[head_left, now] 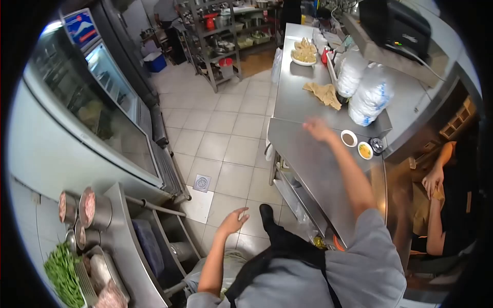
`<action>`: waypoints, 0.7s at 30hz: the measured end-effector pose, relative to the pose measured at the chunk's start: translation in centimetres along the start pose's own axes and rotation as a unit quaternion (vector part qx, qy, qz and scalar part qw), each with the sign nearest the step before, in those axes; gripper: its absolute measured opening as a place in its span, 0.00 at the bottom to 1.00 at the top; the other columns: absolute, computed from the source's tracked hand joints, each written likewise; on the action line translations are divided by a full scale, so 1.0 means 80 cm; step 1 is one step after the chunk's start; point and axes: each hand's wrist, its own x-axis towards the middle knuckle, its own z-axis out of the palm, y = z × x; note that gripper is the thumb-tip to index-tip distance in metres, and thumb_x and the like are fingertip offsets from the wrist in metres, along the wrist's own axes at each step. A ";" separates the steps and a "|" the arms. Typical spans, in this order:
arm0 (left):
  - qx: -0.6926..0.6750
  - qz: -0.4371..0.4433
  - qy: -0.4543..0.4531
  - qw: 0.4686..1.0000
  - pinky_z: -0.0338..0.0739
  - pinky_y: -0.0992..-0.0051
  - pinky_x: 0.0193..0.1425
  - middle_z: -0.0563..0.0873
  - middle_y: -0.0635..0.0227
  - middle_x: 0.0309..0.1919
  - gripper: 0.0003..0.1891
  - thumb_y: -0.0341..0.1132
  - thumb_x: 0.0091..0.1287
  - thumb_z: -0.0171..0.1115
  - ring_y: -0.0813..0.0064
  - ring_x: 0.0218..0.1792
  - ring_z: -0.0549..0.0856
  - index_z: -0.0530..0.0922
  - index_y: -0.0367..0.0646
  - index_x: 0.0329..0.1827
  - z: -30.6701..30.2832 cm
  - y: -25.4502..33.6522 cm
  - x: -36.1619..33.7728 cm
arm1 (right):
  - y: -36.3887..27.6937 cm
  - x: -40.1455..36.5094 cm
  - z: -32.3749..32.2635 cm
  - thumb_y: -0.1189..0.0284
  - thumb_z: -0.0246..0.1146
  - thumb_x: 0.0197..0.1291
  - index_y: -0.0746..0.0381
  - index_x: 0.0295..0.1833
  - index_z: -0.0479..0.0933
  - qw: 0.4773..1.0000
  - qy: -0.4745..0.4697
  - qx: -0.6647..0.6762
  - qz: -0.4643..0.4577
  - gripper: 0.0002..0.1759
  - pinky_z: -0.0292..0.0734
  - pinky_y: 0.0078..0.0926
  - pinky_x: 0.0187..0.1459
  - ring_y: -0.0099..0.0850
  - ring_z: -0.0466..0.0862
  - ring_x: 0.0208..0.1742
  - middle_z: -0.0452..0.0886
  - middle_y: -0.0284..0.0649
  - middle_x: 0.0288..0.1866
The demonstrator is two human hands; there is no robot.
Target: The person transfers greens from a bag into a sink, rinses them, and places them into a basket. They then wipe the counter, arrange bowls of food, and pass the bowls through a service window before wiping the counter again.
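Note:
My left hand hangs over the tiled floor, clear of any surface, its fingers somewhat apart and nothing in them. Over the steel counter is my right hand, smeared by motion, so its finger position and any contact with the metal cannot be made out. Nearest to it stand a small white bowl of brown sauce and a bowl with yellow-orange contents. A dark-lidded jar sits beside them. Farther up the counter lies a crumpled tan cloth.
Bagged white containers and a plate of pale food stand on the counter. Glass-door fridges line the left side. Meat tubs and green vegetables sit at lower left. Behind an opening, another person's hands show at right.

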 end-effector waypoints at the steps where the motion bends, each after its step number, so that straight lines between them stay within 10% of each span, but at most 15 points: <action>1: -0.004 -0.009 -0.023 1.000 0.68 0.68 0.57 0.77 0.50 0.50 0.21 0.43 0.64 0.53 0.55 0.53 0.75 0.71 0.39 0.55 -0.017 -0.007 0.031 | 0.024 0.034 -0.005 0.52 0.48 0.60 0.60 0.62 0.65 0.997 0.056 -0.030 0.036 0.30 0.49 0.47 0.65 0.49 0.60 0.66 0.62 0.56 0.63; 7: 0.031 -0.064 -0.060 0.996 0.69 0.67 0.56 0.78 0.50 0.48 0.21 0.43 0.64 0.53 0.56 0.53 0.76 0.72 0.40 0.55 -0.125 -0.059 0.194 | 0.205 0.253 0.023 0.52 0.41 0.63 0.57 0.67 0.57 0.964 0.141 -0.098 0.202 0.31 0.46 0.47 0.66 0.52 0.53 0.68 0.51 0.52 0.69; 13: -0.009 0.079 -0.112 0.991 0.68 0.66 0.57 0.75 0.51 0.53 0.23 0.36 0.61 0.54 0.54 0.55 0.73 0.66 0.39 0.59 -0.107 -0.047 0.465 | 0.142 0.332 -0.011 0.49 0.40 0.62 0.40 0.68 0.54 0.948 0.009 -0.070 0.312 0.29 0.37 0.58 0.65 0.56 0.45 0.70 0.42 0.45 0.73; 15: -0.017 0.177 0.012 0.984 0.69 0.65 0.56 0.77 0.49 0.48 0.24 0.38 0.59 0.58 0.53 0.52 0.75 0.67 0.37 0.57 -0.067 -0.032 0.548 | 0.073 0.318 -0.018 0.54 0.46 0.62 0.46 0.66 0.60 0.937 0.123 -0.117 0.307 0.26 0.45 0.55 0.64 0.55 0.49 0.69 0.50 0.47 0.71; 18: 0.060 0.237 -0.147 0.958 0.71 0.61 0.49 0.78 0.50 0.43 0.20 0.41 0.56 0.62 0.51 0.48 0.76 0.72 0.40 0.47 -0.047 -0.038 0.634 | -0.069 0.260 -0.001 0.73 0.54 0.59 0.65 0.46 0.73 0.873 0.456 0.045 0.169 0.11 0.67 0.38 0.48 0.45 0.72 0.50 0.74 0.50 0.47; 21: 0.205 0.273 -0.299 0.891 0.73 0.58 0.41 0.80 0.53 0.36 0.15 0.43 0.54 0.63 0.51 0.39 0.79 0.74 0.42 0.38 -0.095 -0.024 0.662 | -0.195 0.200 0.112 0.72 0.55 0.58 0.66 0.37 0.74 0.826 0.344 0.274 0.352 0.09 0.71 0.34 0.38 0.44 0.77 0.34 0.77 0.50 0.31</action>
